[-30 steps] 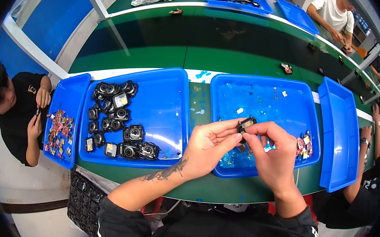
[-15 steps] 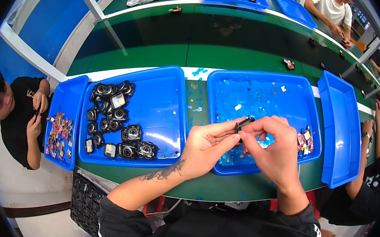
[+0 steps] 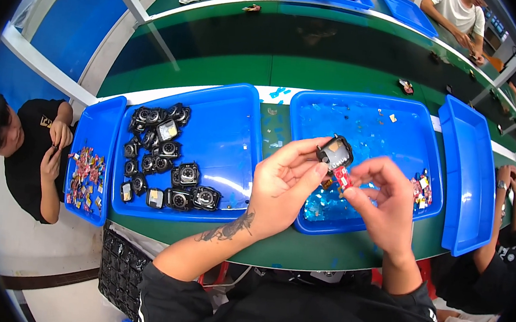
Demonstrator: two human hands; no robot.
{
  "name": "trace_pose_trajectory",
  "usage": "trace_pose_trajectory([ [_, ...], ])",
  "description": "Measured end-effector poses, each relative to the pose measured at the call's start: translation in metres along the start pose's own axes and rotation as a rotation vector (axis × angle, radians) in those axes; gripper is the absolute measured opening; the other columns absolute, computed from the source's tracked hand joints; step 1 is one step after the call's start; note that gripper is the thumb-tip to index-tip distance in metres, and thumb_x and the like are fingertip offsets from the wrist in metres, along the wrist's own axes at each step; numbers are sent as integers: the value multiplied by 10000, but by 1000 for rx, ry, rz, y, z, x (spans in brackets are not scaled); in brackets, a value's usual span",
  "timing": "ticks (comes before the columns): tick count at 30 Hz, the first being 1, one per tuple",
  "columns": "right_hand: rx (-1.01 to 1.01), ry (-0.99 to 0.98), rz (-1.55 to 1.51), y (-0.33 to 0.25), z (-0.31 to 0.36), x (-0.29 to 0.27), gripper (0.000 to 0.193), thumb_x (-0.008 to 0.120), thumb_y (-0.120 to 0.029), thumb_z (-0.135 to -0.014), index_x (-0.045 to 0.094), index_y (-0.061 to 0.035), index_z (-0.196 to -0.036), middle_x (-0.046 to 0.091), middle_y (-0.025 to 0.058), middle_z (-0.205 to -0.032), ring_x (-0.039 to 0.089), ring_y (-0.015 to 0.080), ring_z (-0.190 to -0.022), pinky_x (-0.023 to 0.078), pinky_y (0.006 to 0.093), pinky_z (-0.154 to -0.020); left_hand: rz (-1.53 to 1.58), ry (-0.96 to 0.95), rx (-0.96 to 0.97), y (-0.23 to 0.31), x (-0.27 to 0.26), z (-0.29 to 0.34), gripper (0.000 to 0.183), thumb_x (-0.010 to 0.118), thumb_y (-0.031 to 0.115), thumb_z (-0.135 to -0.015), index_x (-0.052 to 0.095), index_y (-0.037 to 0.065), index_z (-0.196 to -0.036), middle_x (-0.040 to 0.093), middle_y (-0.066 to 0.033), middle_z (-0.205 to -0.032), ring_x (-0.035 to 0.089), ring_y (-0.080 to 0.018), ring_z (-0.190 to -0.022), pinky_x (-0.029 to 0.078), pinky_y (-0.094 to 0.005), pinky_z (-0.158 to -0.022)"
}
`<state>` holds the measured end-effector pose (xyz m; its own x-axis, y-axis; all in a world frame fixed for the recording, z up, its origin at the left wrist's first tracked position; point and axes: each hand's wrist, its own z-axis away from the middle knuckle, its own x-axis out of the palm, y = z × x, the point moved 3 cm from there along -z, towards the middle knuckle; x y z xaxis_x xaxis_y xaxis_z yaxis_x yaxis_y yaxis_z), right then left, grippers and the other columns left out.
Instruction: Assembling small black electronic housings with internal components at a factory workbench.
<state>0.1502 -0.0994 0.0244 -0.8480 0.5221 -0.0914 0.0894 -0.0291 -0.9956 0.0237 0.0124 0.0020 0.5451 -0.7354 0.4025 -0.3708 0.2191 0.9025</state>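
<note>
My left hand (image 3: 285, 182) is closed on a black smartwatch case (image 3: 337, 151), held tilted up by its edge over a blue tray (image 3: 415, 147). A small red circuit board (image 3: 343, 177) sits at the case's lower edge. The thumb and forefinger of my right hand (image 3: 384, 200) pinch that board; whether it is still attached to the case I cannot tell. Blue film scraps (image 3: 321, 206) lie in the tray below, with a heap of small red and yellow parts (image 3: 422, 191) at its right side.
To the left, a blue tray (image 3: 224, 158) holds several black watch cases (image 3: 184, 174). Beyond it stands a narrow tray (image 3: 107, 148) of red boards (image 3: 87, 173), beside a seated person (image 3: 31, 153). Another blue tray (image 3: 468, 179) stands right. A dark conveyor belt (image 3: 219, 44) runs behind.
The watch case has turned from edge-on to show its flat face. The red board has come into sight between my hands, and my right hand has shifted slightly right.
</note>
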Motion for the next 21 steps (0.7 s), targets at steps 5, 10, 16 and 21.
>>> trace_pose_trajectory([
  [5,-46,3,-147,5,2,0,120,675,56,-847,602,49,-942,645,81,-909,639,112,-856,564,233,-732,-455,-89,240,17,-1,-3,324,552,-51,-901,595,18,-1215,587,-170,-1203,630,-223,-1068,538,-314,-863],
  [10,-31,-23,-188,3,3,0,107,663,74,-849,601,50,-932,649,92,-901,640,108,-827,555,221,-737,-922,-181,550,16,2,0,279,685,-58,-784,709,35,-1046,645,-132,-1083,687,-232,-889,568,-286,-713],
  [16,-41,-131,-77,4,-5,-7,72,653,16,-869,597,21,-915,621,49,-897,598,92,-835,517,218,-717,-930,-157,485,20,-1,2,239,712,-44,-765,717,25,-994,663,-114,-1004,690,-209,-834,565,-272,-668],
  [21,-28,-131,-59,4,-3,-5,89,661,13,-859,600,8,-924,612,35,-904,587,85,-857,504,217,-705,-577,-158,-3,9,-4,0,172,673,-42,-837,700,-25,-1006,647,-111,-1024,669,-157,-877,586,-253,-707],
])
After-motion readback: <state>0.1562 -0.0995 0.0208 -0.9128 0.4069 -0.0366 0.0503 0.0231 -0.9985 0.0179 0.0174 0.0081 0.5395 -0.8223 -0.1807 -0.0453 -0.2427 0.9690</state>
